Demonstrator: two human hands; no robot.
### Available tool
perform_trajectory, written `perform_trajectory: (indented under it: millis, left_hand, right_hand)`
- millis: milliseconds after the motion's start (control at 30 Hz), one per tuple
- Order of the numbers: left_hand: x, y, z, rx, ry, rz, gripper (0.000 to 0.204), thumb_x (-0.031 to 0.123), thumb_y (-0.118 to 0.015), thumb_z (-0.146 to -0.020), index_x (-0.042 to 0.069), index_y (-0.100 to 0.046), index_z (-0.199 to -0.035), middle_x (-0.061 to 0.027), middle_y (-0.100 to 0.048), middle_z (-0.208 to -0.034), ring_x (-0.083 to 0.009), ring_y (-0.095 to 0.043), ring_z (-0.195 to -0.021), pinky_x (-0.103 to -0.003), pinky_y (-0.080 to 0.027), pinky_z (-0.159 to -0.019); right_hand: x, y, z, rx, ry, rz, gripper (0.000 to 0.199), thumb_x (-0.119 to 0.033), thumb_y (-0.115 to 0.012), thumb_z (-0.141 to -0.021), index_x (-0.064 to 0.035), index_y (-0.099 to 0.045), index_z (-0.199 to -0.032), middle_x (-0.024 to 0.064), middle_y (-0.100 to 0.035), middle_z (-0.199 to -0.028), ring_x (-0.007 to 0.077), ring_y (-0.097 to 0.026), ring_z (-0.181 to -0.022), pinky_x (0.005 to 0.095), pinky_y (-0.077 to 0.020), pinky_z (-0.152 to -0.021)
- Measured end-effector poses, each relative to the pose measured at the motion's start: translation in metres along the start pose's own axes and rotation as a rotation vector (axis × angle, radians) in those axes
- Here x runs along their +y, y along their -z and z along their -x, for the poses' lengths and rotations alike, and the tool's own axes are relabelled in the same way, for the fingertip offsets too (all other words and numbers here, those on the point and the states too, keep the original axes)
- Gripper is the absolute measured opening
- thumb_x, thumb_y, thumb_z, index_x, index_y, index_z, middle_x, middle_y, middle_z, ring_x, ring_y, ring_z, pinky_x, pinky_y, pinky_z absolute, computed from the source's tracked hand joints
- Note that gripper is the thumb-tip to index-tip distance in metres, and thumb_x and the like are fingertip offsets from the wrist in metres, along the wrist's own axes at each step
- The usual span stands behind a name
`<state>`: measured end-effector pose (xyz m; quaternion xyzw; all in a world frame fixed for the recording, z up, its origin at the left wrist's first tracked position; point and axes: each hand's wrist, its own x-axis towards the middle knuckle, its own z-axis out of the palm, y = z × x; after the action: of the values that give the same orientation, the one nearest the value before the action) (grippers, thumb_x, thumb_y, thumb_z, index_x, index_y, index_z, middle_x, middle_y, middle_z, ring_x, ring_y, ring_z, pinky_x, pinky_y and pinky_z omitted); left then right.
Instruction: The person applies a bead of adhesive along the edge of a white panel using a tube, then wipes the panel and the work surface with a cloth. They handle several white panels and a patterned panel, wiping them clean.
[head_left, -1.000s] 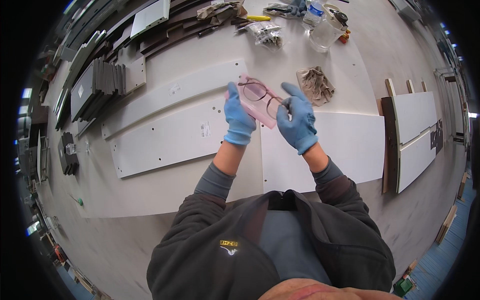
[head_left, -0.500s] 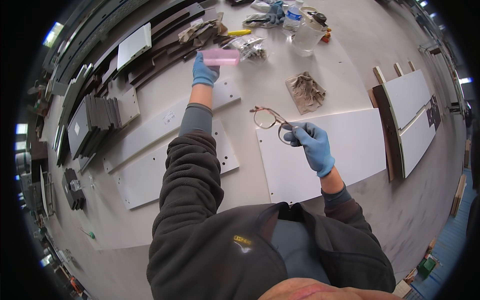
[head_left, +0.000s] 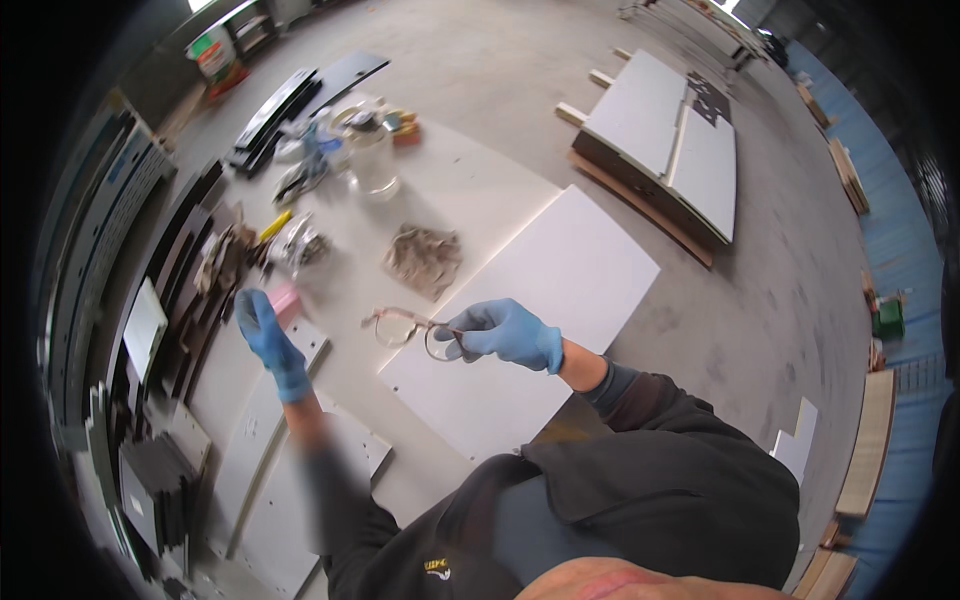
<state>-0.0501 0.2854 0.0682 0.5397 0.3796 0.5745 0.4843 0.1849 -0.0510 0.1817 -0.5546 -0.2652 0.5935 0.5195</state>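
My right hand [head_left: 505, 335], in a blue glove with grey fingers, is closed on a pair of eyeglasses [head_left: 397, 327]. Thumb and fingers pinch one lens side; the other lens sticks out to the left, above a white panel [head_left: 540, 300]. Also gloved in blue, my left hand [head_left: 272, 345] is over the left part of the table, blurred by motion. Right beside it shows a pink, glossy case [head_left: 285, 303], partly hidden by the hand. Whether the left fingers still grip that case cannot be made out.
A crumpled brown cloth [head_left: 424, 262] lies beyond the glasses. Farther back are a clear plastic bag of small parts [head_left: 300, 245], a yellow-handled tool [head_left: 275, 224] and a clear jug [head_left: 373, 165]. Dark panels [head_left: 155, 475] stack at left; white boards [head_left: 650, 125] stand beyond the table.
The whole view has swung to the right. My left hand has drawn back toward me, and less of the pink case shows beside it. The right hand still holds the eyeglasses.
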Motion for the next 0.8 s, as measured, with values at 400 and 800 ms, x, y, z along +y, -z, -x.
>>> perform_trajectory:
  millis: [400,800]
  left_hand:
    - [0.191,-0.127,0.189,-0.725,-0.716,-0.338,0.038,-0.009,-0.070,-0.088,0.002,-0.072,-0.124,-0.0157,-0.073,-0.126,-0.0341,-0.066,-0.124,-0.048,-0.045,-0.113]
    - [0.214,-0.135,0.230,-0.605,-0.556,-0.401,0.045,-0.009,-0.069,-0.090,-0.001,-0.067,-0.134,-0.0109,-0.075,-0.117,-0.0209,-0.073,-0.107,-0.033,-0.054,-0.100]
  right_hand:
    - [-0.044,0.049,0.074,0.120,0.590,0.400,0.022,0.000,-0.067,-0.096,0.0049,-0.074,-0.117,0.0124,-0.076,-0.105,0.0132,-0.070,-0.093,0.0287,-0.0573,-0.084]
    - [-0.047,0.065,0.096,0.070,0.597,0.229,0.021,0.000,-0.060,-0.099,0.0094,-0.072,-0.113,0.0094,-0.077,-0.094,0.0080,-0.065,-0.077,0.0214,-0.0538,-0.071]
